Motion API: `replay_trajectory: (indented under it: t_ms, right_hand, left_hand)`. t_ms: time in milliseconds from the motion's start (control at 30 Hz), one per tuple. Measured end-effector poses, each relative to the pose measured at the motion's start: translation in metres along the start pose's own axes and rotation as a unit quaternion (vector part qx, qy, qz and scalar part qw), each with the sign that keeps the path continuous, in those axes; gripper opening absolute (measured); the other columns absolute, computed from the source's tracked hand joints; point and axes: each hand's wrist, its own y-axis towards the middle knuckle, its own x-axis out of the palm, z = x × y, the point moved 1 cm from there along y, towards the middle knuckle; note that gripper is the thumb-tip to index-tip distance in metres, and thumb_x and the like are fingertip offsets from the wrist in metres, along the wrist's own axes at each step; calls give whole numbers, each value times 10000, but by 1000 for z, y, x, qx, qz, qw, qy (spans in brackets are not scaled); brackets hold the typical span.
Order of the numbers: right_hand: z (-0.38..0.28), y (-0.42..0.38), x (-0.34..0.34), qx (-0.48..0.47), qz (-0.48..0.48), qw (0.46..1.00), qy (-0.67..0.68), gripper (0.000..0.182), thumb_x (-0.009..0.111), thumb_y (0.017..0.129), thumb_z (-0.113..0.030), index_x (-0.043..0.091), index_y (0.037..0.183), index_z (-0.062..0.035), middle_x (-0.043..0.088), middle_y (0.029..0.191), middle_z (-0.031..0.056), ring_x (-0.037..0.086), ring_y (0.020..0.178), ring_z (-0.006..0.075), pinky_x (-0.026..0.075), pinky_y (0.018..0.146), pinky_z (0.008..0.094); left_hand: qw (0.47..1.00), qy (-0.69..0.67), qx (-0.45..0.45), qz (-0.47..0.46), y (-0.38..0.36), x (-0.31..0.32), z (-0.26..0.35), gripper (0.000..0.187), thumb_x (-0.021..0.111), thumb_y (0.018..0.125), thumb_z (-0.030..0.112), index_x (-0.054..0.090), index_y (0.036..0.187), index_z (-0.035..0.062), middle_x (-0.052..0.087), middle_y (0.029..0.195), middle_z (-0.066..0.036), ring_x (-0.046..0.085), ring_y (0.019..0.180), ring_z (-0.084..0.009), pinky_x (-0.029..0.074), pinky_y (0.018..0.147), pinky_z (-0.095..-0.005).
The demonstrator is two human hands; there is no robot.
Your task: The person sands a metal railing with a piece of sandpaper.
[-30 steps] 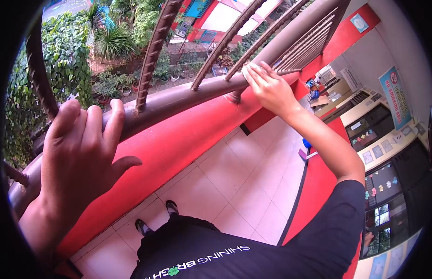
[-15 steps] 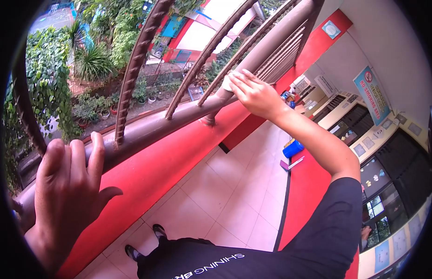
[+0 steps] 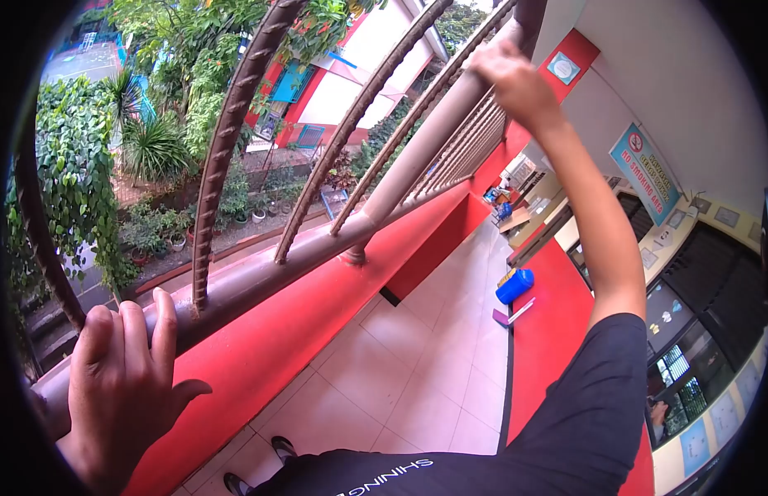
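My left hand (image 3: 127, 384) rests at the lower left against the brown metal rail (image 3: 243, 289), its fingers over the rail near a twisted bar and its thumb out to the side. Higher up, my right hand (image 3: 509, 73) is curled against the thick brown post (image 3: 437, 140) of the railing, its fingers blurred. Whatever lies under its fingers is hidden. Twisted bars (image 3: 222, 140) stand between the two hands.
A red ledge (image 3: 260, 347) runs below the rail. On the right, a blue container (image 3: 514, 286) and a purple dustpan (image 3: 501, 317) stand by a red wall (image 3: 549, 355). Plants (image 3: 156, 149) grow outside the railing.
My right hand has moved up along the post, away from its joint with the lower rail. The white material under its fingers no longer shows. My left hand stays on the rail.
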Motion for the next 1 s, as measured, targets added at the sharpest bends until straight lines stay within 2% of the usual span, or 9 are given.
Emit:
replay_trajectory:
  t_ms: [100,200,367,500,567,700,767,900,1000]
  right_hand:
    - [-27,4,6,-152,-104,981,62,333,536,883,9,719,1154,-52,748,1191,162,691,1209,282,449,1196,429]
    - [63,48,-36,30,-66,997,0,293,573,852,3,724,1100,-35,726,1152,213,689,1138,359,492,1128,435]
    - [-44,-4,22,-103,-83,990,41,288,564,889,-35,730,1125,-34,746,1175,140,695,1167,310,509,1109,427]
    - [19,43,-31,250,-57,966,-45,209,533,905,-58,709,1014,-26,744,1095,169,704,1102,318,554,1020,408]
    - [25,26,-12,109,81,981,-137,290,522,925,-62,731,1121,-20,737,1210,174,691,1172,310,508,1097,410]
    - [-61,-2,21,53,-25,993,-104,336,498,920,-45,727,1165,-31,731,1267,153,673,1250,264,462,1152,444]
    - [-34,27,-3,157,-137,965,-161,298,510,909,-68,732,1109,-67,743,1205,142,707,1162,265,485,1109,444]
    - [-6,33,-19,276,-24,956,-94,293,507,921,-88,733,1103,-120,741,1169,136,728,1055,330,598,868,489]
    - [-58,-2,22,74,-8,996,-42,340,471,945,-80,720,1168,-140,722,1275,78,708,1132,333,606,910,456]
  left_hand:
    - [1000,1,5,-1,1,0,3,1031,648,707,773,602,1375,-12,628,1086,-154,590,1038,-304,380,1081,-427]
    - [1000,-6,-2,-20,-1,0,3,1041,636,710,786,600,1380,-10,635,1113,-162,595,1038,-304,381,1081,-427]
    - [1000,9,15,-26,0,-4,1,1038,618,736,794,597,1392,-10,648,1152,-178,603,1053,-300,381,1075,-425]
    - [999,8,15,-32,0,-3,-1,1056,621,725,800,591,1402,-10,649,1149,-172,606,1061,-299,380,1071,-417]
    - [998,32,48,-3,-1,-3,-4,1123,607,741,802,527,1430,-81,592,1080,-184,563,1027,-335,375,1079,-466]
    - [999,21,48,-6,-1,-4,-2,1130,597,738,812,528,1431,-78,593,1082,-184,562,1020,-339,375,1079,-465]
    - [999,17,20,-20,-1,-5,0,1060,618,721,800,592,1397,-16,646,1157,-167,605,1060,-298,386,1068,-418]
    - [998,43,38,-21,-1,-7,-2,1063,627,706,798,594,1393,-13,641,1151,-162,597,1056,-295,390,1064,-418]
    - [998,53,44,-11,1,-7,-3,1038,585,732,800,601,1384,-8,639,1143,-161,582,1031,-293,394,1053,-415]
